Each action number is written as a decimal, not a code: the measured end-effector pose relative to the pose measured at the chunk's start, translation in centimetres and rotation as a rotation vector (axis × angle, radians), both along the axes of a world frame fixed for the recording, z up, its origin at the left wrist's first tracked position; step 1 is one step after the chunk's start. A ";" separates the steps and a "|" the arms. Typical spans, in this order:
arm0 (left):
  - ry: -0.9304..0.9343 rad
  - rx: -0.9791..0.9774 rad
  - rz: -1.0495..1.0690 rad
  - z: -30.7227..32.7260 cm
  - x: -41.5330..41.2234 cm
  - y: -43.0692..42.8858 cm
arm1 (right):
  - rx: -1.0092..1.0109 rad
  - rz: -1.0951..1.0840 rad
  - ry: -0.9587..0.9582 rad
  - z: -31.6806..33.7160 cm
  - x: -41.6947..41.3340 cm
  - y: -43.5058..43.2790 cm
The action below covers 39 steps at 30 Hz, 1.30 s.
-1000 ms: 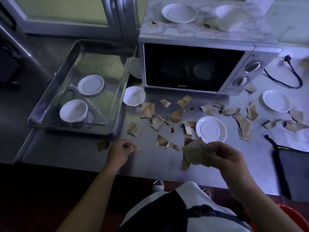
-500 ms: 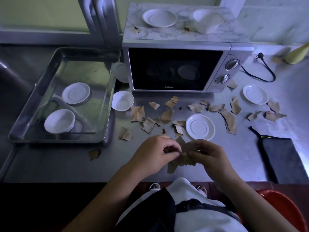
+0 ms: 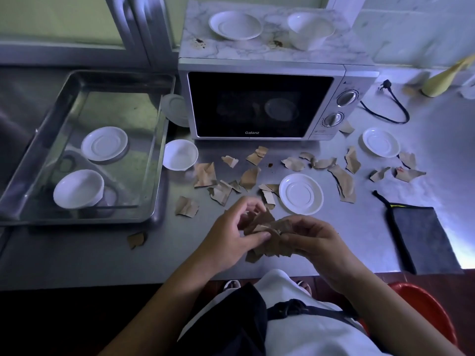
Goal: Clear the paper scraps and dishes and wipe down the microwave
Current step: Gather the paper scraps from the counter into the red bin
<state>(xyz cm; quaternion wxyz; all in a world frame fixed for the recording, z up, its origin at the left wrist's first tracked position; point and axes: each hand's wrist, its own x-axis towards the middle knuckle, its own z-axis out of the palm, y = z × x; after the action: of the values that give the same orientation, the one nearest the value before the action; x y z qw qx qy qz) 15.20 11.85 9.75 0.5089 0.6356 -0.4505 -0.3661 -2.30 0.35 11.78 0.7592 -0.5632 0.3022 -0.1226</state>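
The step in hand is gathering the paper scraps. Both hands meet over the near edge of the steel counter [image 3: 77, 253]. The right hand [image 3: 318, 242] has its fingers curled round a bundle of torn brown paper scraps [image 3: 270, 237]. The left hand [image 3: 228, 240] pinches the same bundle from the left with thumb and curled fingers, apparently tucking a piece in.

Much looks left to do. Loose scraps [image 3: 205, 174] lie scattered between the hands and the microwave [image 3: 257, 104], and one stray piece [image 3: 136, 240] sits alone at near left. A saucer [image 3: 300, 194] sits just beyond the hands, and a small bowl [image 3: 180, 154] is just beside the steel tray [image 3: 162, 163], which holds two dishes.

The next move, I judge, calls for the left hand to let go and reach for the scraps just far of it while the right clamps the bundle. The wad looks full (torn paper slips easily from a crowded fist), so emptying it first may be wise, perhaps into the red bin [image 3: 424, 309] at near right. The grey cloth [image 3: 421, 235] lies to the right, for the wiping to come.
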 end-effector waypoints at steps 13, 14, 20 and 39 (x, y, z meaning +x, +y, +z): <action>0.408 0.088 0.031 -0.7 1.6 2.7 | 0.092 0.219 0.065 0.2 2.3 0.6; 0.396 0.085 0.056 -0.7 1.7 3.0 | 0.052 0.229 0.070 0.3 2.6 0.7; 0.416 0.047 0.235 -0.7 1.7 4.2 | -0.189 0.117 0.094 -0.5 5.6 1.7; 0.194 0.371 0.840 -7.9 8.8 11.9 | -0.216 0.033 0.141 -1.9 6.2 1.5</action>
<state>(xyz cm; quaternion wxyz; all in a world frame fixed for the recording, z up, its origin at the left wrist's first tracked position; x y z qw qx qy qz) 24.03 23.77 1.88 0.5306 0.8060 -0.0315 -0.2606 3.94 1.84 9.88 0.6731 -0.6537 0.3305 -0.1018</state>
